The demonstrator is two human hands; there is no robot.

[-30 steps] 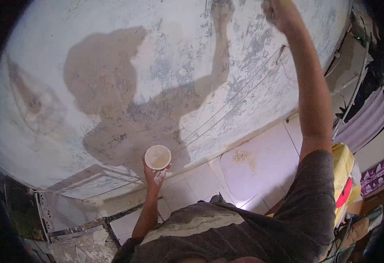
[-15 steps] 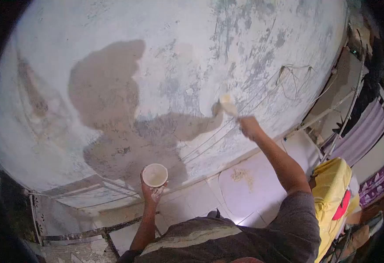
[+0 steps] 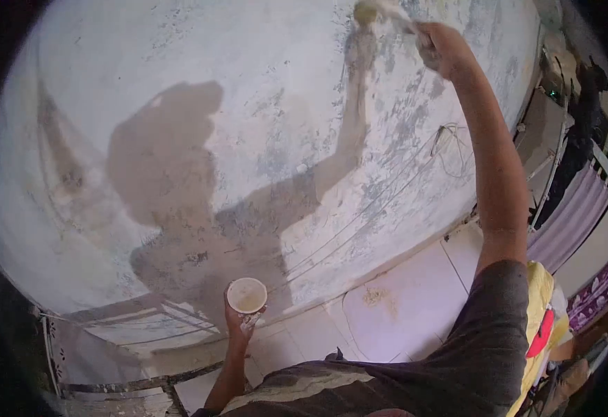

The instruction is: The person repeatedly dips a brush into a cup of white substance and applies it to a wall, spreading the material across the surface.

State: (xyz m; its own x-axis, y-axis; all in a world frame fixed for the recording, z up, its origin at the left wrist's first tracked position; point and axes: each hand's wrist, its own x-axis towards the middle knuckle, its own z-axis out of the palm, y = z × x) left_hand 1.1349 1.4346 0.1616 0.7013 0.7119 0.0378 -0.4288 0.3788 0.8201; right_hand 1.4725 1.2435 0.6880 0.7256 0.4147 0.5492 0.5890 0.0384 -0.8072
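Observation:
My right hand (image 3: 443,48) is raised high at the top of the view, closed around the handle of a paintbrush (image 3: 393,12). The brush head is slightly blurred and overlaps the patchy white wall (image 3: 283,62). Low in front of me, my left hand (image 3: 238,323) grips a white cup (image 3: 247,279) from below and the side, its mouth facing up. Pale, creamy liquid lies inside the cup. White smears mark the left fingers and palm.
Thin loose cables (image 3: 450,139) hang along the wall. Tiled floor (image 3: 408,299) with a crumbly stain runs below it. At right are a yellow cloth (image 3: 537,292) with a red patch, a lilac curtain (image 3: 571,212) and a metal frame. My shadow falls on the wall.
My right hand has swept the paintbrush upward along the wall, and the arm is now stretched out. The left hand with the cup is slightly lower in view.

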